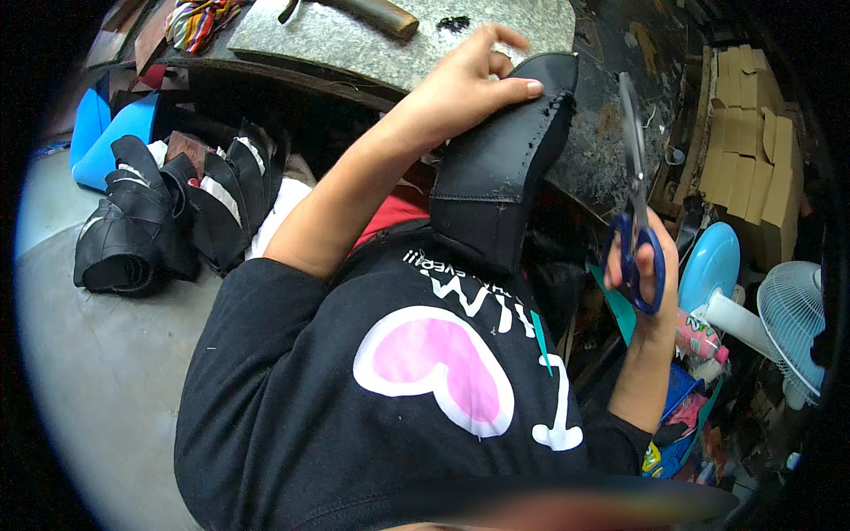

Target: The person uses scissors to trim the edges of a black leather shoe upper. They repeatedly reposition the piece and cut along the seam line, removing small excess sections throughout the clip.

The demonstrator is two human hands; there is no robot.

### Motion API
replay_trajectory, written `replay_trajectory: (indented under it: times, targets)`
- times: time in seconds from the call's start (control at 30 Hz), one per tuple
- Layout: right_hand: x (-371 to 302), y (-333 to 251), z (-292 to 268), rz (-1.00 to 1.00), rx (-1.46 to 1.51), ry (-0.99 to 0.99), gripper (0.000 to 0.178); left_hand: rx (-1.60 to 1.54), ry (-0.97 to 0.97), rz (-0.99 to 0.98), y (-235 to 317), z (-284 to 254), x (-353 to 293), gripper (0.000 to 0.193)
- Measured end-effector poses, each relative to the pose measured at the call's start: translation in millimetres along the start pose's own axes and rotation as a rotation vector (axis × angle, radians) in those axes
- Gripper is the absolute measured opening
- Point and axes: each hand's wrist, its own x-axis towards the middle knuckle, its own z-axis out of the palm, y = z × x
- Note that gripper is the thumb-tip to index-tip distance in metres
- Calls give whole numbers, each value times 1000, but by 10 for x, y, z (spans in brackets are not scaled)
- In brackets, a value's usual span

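Note:
A black leather shoe upper (487,155) with a stitched seam hangs in front of my chest, its lower end against my shirt. My left hand (471,81) grips it near the top, thumb pressed on the leather, other fingers partly hidden behind. Ragged black bits line its right edge. To the right of the upper, my right hand (660,252) holds scissors (637,190) by their dark blue handles, fingers through the loops. The blades point up and away, look closed, and stay apart from the upper.
A speckled stone slab (496,26) with a wooden-handled tool (376,13) lies ahead. Bundled black pieces (142,221) and a blue item (124,133) sit at left. Cardboard boxes (753,133), a fan (792,319) and a pink-labelled bottle (699,336) crowd the right.

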Motion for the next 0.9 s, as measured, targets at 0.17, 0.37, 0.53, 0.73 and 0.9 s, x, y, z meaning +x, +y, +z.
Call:
replay_trajectory:
  times: [0.17, 0.37, 0.53, 0.73, 0.9]
  targets:
    - [400, 202, 274, -99, -63, 28, 42, 721, 111, 299, 195, -112, -170, 37]
    - [764, 311, 564, -166, 94, 50, 40, 925, 117, 343, 252, 8, -306, 36]
    - [881, 224, 504, -298, -13, 140, 37, 765, 148, 324, 181, -138, -281, 20]
    - [1246, 186, 524, -445, -712, 457, 39, 528, 195, 201, 45, -197, -311, 17]
    - [1405, 236, 545, -313, -171, 269, 32, 317, 233, 151, -115, -361, -218, 23]
